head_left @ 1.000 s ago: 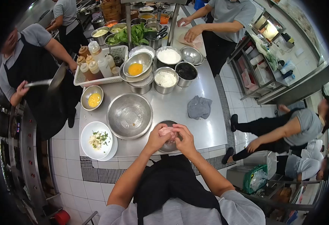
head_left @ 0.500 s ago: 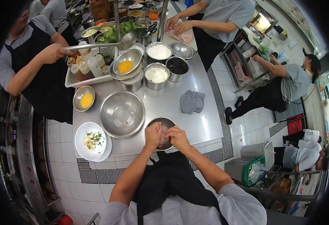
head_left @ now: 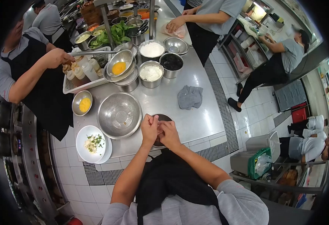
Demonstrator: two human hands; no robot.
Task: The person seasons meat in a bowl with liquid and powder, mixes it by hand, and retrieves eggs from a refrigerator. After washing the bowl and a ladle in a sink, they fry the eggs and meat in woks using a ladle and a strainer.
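Observation:
Both my hands are over a deep metal bowl [head_left: 166, 117] at the front edge of the steel table. My left hand [head_left: 149, 128] is closed, its thumb up. The bent fingers of my right hand [head_left: 168, 134] pinch close against it. Something small and pinkish shows between them, too hidden to name. Left of the hands stands a perforated metal colander [head_left: 113, 112]. Beside that, a white plate [head_left: 82, 140] carries chopped pale and green pieces [head_left: 94, 143]. A grey cloth [head_left: 190, 97] lies crumpled to the right.
Beaten egg fills part of a small bowl [head_left: 82, 109]. Behind are pots of white powder [head_left: 150, 72], a pot of dark food [head_left: 171, 64] and a basket of bottles [head_left: 72, 89]. A co-worker [head_left: 33, 63] at left holds a ladle handle; another [head_left: 213, 18] handles wrapped food.
My hands have come closer together over the bowl. The left co-worker's ladle has dropped lower behind the egg bowl. The person at far right has shifted towards the shelf. The view has shifted slightly.

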